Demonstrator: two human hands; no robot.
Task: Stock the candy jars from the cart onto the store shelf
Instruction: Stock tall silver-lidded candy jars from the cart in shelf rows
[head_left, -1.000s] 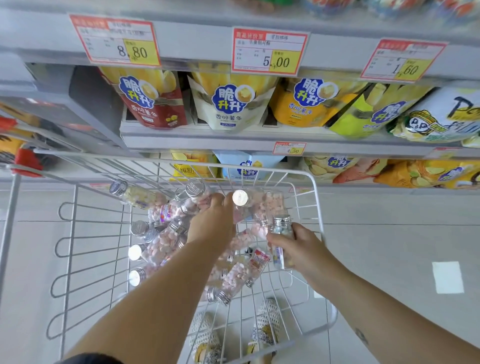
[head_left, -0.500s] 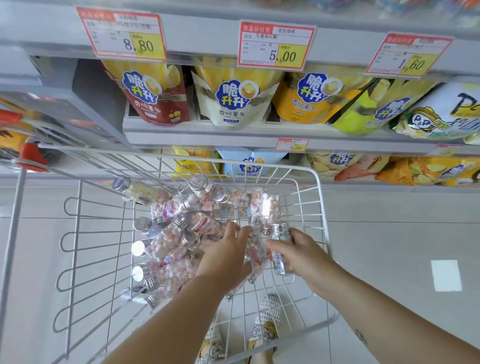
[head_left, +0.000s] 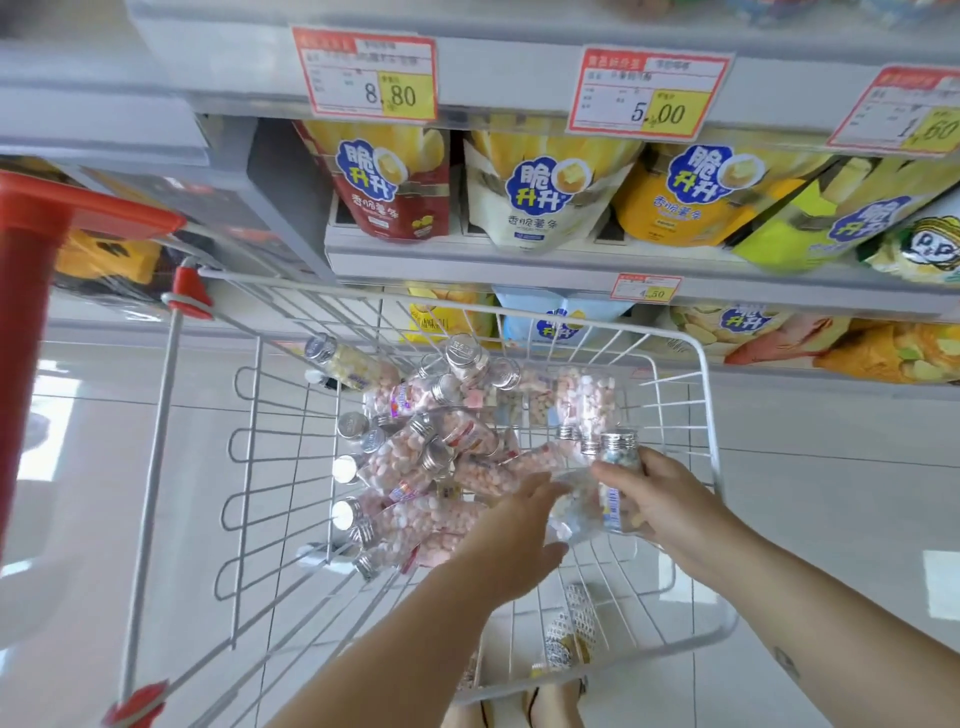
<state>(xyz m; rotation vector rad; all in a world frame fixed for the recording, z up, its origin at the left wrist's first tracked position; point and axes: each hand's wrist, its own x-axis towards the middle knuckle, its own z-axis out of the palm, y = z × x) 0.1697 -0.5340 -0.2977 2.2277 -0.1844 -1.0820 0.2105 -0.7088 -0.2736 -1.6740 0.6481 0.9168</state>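
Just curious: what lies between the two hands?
Head view: a silver-capped jar gripped by the right hand, and a blurred jar against the left hand.

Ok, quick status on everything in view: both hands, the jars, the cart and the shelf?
right hand: gripping the held jar, which is upright and capped.
left hand: curled round a blurred jar.
jar pile: capped, lying on their sides in the cart.
cart: parked at the shelf, partly loaded.
shelf: stocked with snack bags; no candy jars seen on it.
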